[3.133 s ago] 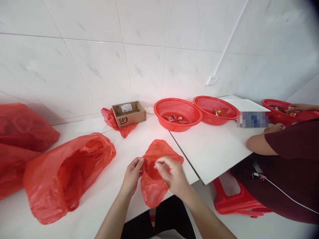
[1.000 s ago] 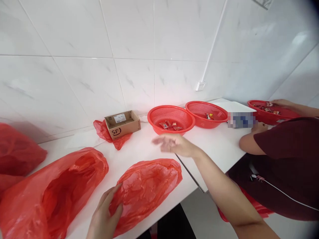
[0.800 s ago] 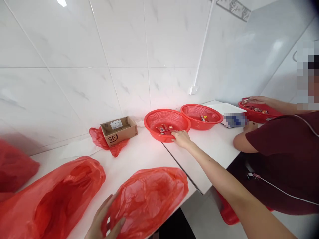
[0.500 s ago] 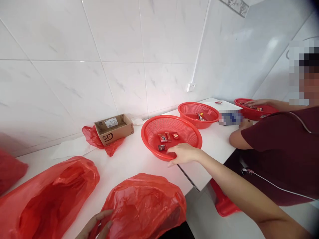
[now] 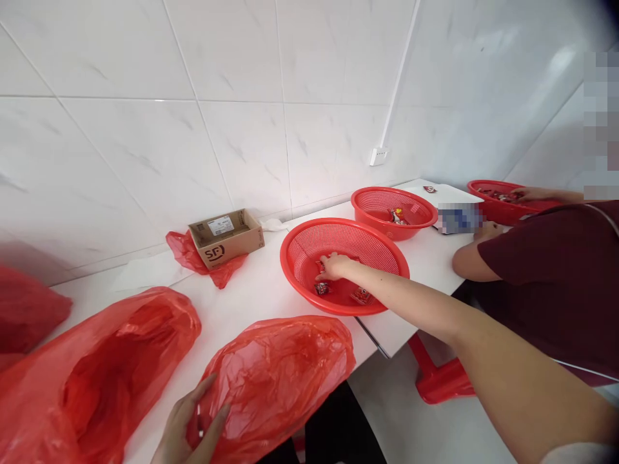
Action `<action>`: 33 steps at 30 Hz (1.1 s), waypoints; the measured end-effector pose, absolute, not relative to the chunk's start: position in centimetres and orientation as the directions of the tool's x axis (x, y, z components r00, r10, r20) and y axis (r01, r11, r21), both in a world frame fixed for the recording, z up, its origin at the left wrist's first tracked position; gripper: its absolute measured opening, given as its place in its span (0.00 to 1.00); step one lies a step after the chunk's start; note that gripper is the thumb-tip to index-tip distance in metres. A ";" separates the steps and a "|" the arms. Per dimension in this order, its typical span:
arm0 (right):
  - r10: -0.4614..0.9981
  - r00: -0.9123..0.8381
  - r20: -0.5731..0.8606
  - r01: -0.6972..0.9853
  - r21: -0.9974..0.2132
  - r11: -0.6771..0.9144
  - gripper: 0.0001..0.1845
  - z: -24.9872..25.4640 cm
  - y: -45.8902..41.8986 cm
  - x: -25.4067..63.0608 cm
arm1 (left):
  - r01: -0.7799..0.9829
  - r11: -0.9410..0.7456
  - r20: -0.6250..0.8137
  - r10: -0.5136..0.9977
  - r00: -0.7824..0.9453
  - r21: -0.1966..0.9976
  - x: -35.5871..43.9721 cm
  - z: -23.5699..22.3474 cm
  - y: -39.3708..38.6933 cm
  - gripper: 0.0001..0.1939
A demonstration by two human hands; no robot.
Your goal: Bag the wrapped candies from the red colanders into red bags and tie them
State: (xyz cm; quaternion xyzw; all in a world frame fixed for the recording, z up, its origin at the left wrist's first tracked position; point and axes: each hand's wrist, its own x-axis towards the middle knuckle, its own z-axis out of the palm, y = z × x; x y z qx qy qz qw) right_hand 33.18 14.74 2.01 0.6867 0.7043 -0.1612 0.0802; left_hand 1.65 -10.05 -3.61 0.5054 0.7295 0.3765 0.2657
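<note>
Head view: left hand (image 5: pixel 180 428) touched the bottom-centre bag (image 5: pixel 283 386), fingers parted; right hand (image 5: pixel 335 265) dipped into mid-frame basket (image 5: pixel 345 234), grip unclear.

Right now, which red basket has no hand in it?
The middle basket: the person's right hand reaches into the nearest basket, a co-worker's hand into the far basket.

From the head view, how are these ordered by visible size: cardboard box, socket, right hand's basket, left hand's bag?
Largest to smallest:
Bag, though nearness to the camera helps
Basket
Cardboard box
Socket
</note>
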 end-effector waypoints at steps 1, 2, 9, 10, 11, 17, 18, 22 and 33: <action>0.944 -0.044 -0.326 0.993 -0.118 0.006 0.37 1.8 14.7 33.3 | 0.508 0.215 -0.020 0.932 -0.361 0.834 2.1 -3.3 -10.2 0.35; 0.948 -0.045 -0.315 0.992 -0.124 0.006 0.32 1.7 14.7 33.6 | 0.473 0.229 -0.045 0.929 -0.368 0.851 2.4 -3.1 -10.3 0.34; 0.963 -0.135 -0.232 0.938 -0.344 0.049 0.16 6.5 13.5 35.9 | 0.374 0.221 -0.090 0.937 -0.337 0.901 3.3 -1.9 -9.8 0.36; 0.963 -0.169 -0.212 0.911 -0.407 0.071 0.17 7.4 12.6 35.7 | 0.385 0.215 -0.084 0.940 -0.330 0.897 3.4 -1.7 -9.7 0.36; 0.958 -0.214 -0.189 0.867 -0.488 0.097 0.19 8.1 11.5 35.3 | 0.391 0.212 -0.082 0.943 -0.323 0.896 3.4 -1.6 -9.6 0.36; 0.727 -0.662 -0.179 0.268 -0.963 0.007 0.15 6.7 1.4 30.3 | 0.344 0.257 -0.171 0.950 -0.262 0.903 3.9 -1.7 -9.1 0.37; 0.694 -0.696 -0.186 0.274 -0.961 0.018 0.15 5.5 0.2 29.4 | 0.336 0.260 -0.185 0.953 -0.238 0.905 3.9 -1.7 -9.1 0.38; 0.838 -0.542 -0.063 0.429 -0.878 0.211 0.13 1.0 -1.0 26.9 | 0.351 0.246 -0.180 0.961 -0.210 0.904 4.0 -1.6 -9.1 0.37; 0.936 -0.330 -0.124 0.798 -0.566 0.206 0.19 -0.3 1.0 27.0 | 0.441 0.070 0.114 0.919 -0.378 0.895 2.7 1.4 -10.8 0.24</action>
